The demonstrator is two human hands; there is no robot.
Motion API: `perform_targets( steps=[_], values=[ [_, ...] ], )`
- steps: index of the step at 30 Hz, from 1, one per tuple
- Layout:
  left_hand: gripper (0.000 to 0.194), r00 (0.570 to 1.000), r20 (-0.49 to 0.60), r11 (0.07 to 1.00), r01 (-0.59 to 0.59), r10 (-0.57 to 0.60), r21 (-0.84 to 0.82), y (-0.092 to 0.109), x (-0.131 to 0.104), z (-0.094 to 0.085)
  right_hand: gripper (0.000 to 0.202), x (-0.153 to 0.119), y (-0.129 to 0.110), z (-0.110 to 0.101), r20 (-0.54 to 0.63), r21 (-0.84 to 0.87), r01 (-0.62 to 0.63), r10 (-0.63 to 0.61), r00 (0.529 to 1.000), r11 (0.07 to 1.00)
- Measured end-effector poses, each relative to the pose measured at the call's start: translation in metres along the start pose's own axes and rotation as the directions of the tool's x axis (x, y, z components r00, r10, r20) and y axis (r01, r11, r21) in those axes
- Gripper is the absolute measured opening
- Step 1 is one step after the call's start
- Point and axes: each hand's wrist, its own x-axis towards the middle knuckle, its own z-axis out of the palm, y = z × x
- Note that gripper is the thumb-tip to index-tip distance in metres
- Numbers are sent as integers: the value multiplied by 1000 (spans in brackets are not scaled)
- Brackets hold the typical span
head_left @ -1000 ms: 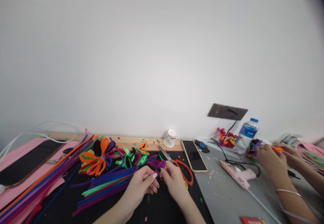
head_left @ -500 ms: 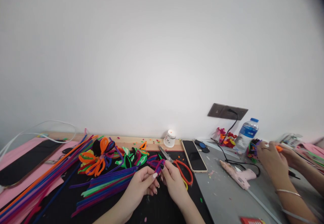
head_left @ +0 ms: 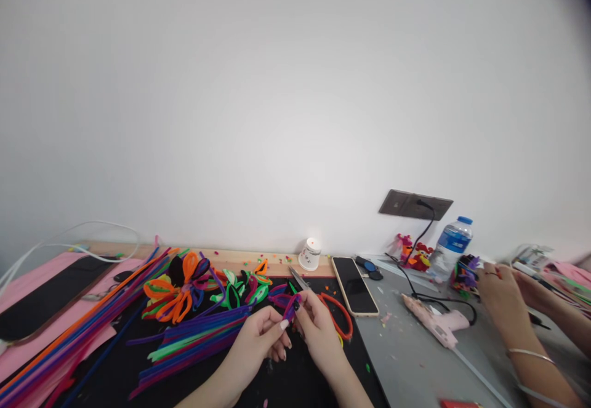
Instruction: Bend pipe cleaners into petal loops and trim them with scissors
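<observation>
We are holding a small purple loop of fuzzy pipe cleaner (head_left: 290, 311) above a flat black mat (head_left: 295, 386). Our left hand (head_left: 256, 337) is pinching its nearer end between thumb and forefinger, the other fingers curling loosely below. Our right hand (head_left: 318, 328) is gripping the farther end, thumb against forefinger, so both hands are standing nearly closed and close together.

Counting from our hands, a bundle of straight purple, blue and green pipe cleaners (head_left: 198, 334) is lying at nine o'clock on the mat. At ten o'clock, an orange, black and purple flower of looped pipe cleaners (head_left: 182, 288) is resting near green-and-black leaf-shaped loops (head_left: 234, 289).

Orange-handled metal scissors (head_left: 342, 319) are lying just beside our right hand, at one o'clock, with a small white paper cup (head_left: 309, 254) standing beyond their blades. At two o'clock, a black-screened phone in a pale case (head_left: 355, 286) is lying partly over the grey tabletop (head_left: 392, 359). A pale pink glue gun (head_left: 436, 320) is resting at three o'clock, and beyond it a co-worker's banded arm (head_left: 526, 334) is reaching in.
</observation>
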Motion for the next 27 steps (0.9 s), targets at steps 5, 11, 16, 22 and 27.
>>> perform_targets(
  steps=[5, 11, 16, 22, 27],
  values=[
    [35, 1000, -10, 1000, 13, -13, 7, 2, -1, 1, 18, 1, 8, 0, 21, 22, -29, 29, 999, 999],
    [34, 1000, 3, 998, -3, 2, 67, 6, -4, 5, 24, 1, 13, -3, -23, -104, -6, 4, 1000, 995],
    [28, 999, 26, 993, -42, 39, 111, 6, -6, 6, 26, 3, 16, -4, -52, -178, 0, -9, 999, 984],
    [28, 999, 32, 992, -45, 42, 122, 0, -6, 5, 27, 4, 17, -4, -37, -99, -17, 13, 999, 995],
    [28, 997, 71, 995, -29, 23, 92, 3, -6, 7, 26, 4, 10, -4, 25, -44, -32, 33, 999, 999]
  ],
)
